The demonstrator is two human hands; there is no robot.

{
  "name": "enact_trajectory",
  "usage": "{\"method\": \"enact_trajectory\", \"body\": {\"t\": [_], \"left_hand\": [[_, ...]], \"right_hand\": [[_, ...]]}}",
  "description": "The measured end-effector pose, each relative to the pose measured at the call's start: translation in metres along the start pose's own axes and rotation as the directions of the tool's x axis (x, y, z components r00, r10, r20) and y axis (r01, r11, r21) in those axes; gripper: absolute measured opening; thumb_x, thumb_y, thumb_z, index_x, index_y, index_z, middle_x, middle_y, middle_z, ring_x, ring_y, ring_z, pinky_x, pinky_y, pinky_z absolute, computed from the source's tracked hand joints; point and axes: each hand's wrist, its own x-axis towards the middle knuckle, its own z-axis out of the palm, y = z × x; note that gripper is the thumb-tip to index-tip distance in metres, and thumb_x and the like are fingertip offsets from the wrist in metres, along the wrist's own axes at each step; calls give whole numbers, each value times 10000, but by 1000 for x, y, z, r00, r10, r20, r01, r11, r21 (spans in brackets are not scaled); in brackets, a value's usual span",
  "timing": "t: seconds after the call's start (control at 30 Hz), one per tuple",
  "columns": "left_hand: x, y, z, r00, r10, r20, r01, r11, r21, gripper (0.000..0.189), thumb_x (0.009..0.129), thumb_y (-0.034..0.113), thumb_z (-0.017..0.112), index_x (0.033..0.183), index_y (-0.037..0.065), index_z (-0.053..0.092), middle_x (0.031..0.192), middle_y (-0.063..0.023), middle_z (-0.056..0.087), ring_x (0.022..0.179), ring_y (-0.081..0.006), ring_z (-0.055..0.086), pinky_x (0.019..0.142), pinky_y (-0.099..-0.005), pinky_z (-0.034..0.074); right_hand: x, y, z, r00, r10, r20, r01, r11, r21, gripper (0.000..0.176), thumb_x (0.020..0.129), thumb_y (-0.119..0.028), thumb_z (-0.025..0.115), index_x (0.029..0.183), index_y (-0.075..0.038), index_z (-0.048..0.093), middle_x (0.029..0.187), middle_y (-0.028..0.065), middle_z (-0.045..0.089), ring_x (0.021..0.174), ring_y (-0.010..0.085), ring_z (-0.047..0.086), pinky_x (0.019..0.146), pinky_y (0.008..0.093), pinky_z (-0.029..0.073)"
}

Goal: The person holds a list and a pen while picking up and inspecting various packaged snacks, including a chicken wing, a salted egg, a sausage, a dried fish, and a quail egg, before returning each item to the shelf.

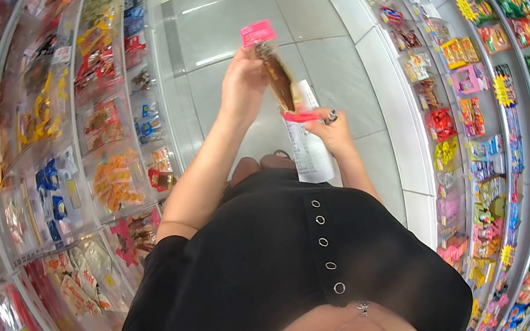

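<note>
The left hand (pixel 242 89), centre of the frame, is closed on the upper side of a packet (pixel 277 79). The right hand (pixel 331 132), just below and to the right, grips a paper slip (pixel 311 154) and a pen (pixel 330 115). The packet's long axis runs top to bottom, pink header up, red lower end meeting the right fingers. Stocked shelves (pixel 97 123) flank the tiled floor (pixel 324 57).

1. Single view: head-worn, wide fisheye lens.
2. Facing: steeply down past the wearer's torso to the floor (pixel 234 23).
3. Range: left hand (pixel 243 87) and right hand (pixel 331 132) close, centre frame; shelves (pixel 97 123) flank both sides.
</note>
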Motion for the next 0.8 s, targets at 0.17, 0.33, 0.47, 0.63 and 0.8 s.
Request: {"method": "enact_trajectory", "body": {"t": [0.17, 0.33, 0.47, 0.63, 0.8], "left_hand": [[2, 9, -27, 932, -34, 361, 248, 784, -568, 467, 870, 223, 455, 1287, 18, 409, 665, 14, 353, 574, -112, 346, 557, -244, 312], [-12, 14, -33, 914, 8, 406, 254, 768, -588, 558, 893, 273, 415, 1361, -6, 296, 661, 14, 351, 549, -106, 342, 535, -236, 315], [-26, 20, -36, 944, 33, 330, 189, 765, -616, 613, 886, 273, 442, 1390, -13, 241, 713, -2, 381, 597, -113, 365, 583, -253, 337], [-40, 33, -46, 998, 5, 59, 25, 873, -487, 586, 910, 346, 411, 1369, -1, 299, 1107, -107, 542, 954, -219, 553, 852, -335, 443], [-56, 42, -62, 994, 114, -2, -109, 943, -316, 632, 946, 465, 296, 1364, -10, 306, 1224, -177, 502, 1120, -276, 499, 939, -392, 428]], "right_hand": [[11, -1, 11, 987, -2, 162, -6, 999, 48, 346, 812, -245, 686, 1038, 15, 657, 945, 87, 670, 829, 115, 587, 737, 252, 468], [19, -11, 44, 966, 33, 257, -21, 999, -47, 301, 782, -186, 719, 989, 26, 668, 883, 74, 666, 783, 110, 588, 711, 255, 471], [22, -20, 64, 919, 169, 357, -177, 984, -11, 236, 759, -117, 733, 938, 27, 678, 810, 56, 660, 714, 97, 588, 659, 249, 475], [25, -22, 78, 917, 175, 358, -203, 978, 42, 167, 773, -96, 717, 913, -9, 692, 757, 31, 651, 653, 81, 581, 593, 224, 465], [31, -20, 85, 914, 156, 374, -181, 983, 33, 151, 773, -103, 718, 898, -19, 698, 743, 24, 650, 619, 73, 572, 554, 224, 454]]}}
